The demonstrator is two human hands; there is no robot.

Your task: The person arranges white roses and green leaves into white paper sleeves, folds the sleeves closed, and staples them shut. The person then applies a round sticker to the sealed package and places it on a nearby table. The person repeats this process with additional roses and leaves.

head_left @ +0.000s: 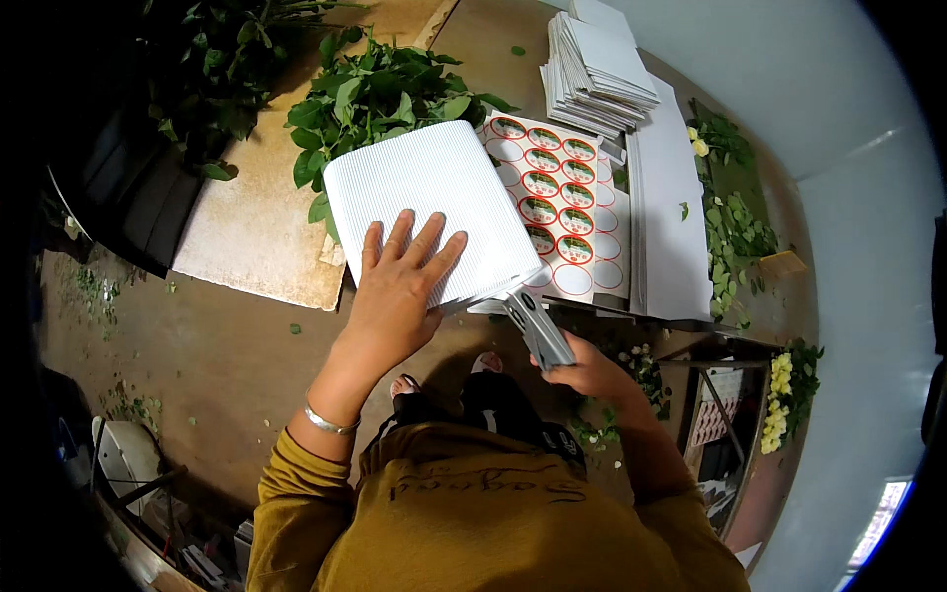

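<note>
A white corrugated cardboard wrap [429,183] lies around a bunch of green leafy stems [390,94] that stick out at its far end. My left hand [400,286] rests on top of the wrap, fingers spread flat, thumb toward its near edge. In my right hand [592,370] is a grey metal stapler [538,326]. Its jaws meet the near right corner of the cardboard; whether a staple is in there cannot be seen. What sits inside the wrap is hidden.
Sheets of round red-rimmed stickers [557,192] lie right of the wrap. Behind them rises a stack of folded white card [597,69], with flat white sheets [671,207] beside it. More leafy stems [212,69] are at the far left; yellow flowers [777,400] stand at the right.
</note>
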